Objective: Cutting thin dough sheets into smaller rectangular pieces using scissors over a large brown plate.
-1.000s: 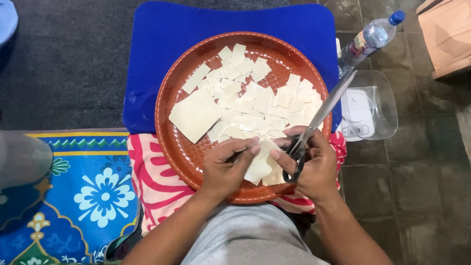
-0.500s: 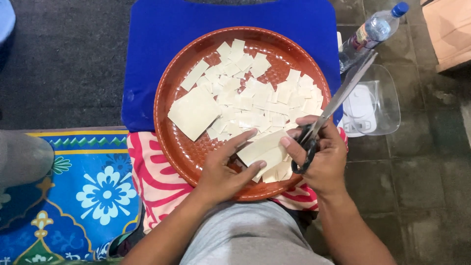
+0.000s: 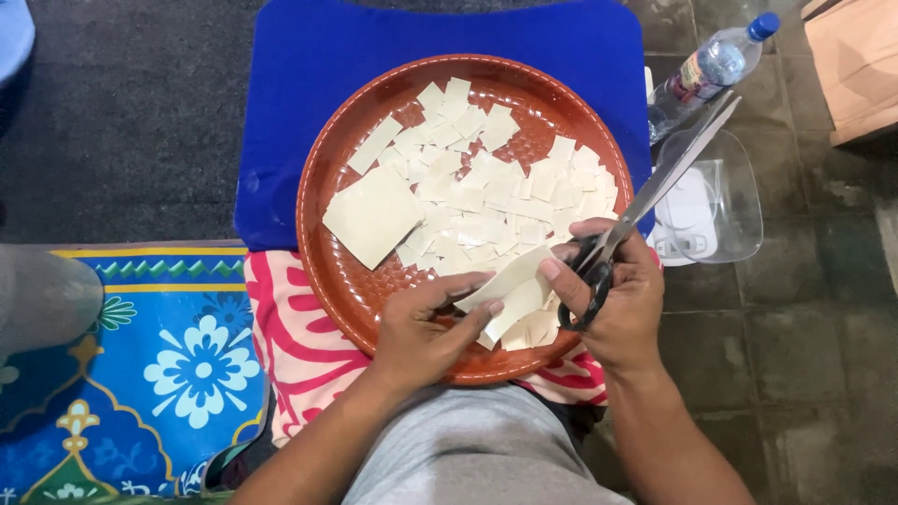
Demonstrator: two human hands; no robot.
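From the head view, the left hand (image 3: 421, 332) pinches a pale sheet (image 3: 505, 285) over the near rim of a brown tray (image 3: 323, 271). The right hand (image 3: 613, 295), grip clenched through the handles, holds scissors (image 3: 655, 192) beside the sheet, blades pointing toward a bottle (image 3: 706, 70). Cut squares (image 3: 496, 192) fill the tray.

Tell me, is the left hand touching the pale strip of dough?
Touching. The head view shows the left hand pinching the pale dough strip between thumb and fingers, above the brown tray, while the right hand holds scissors.
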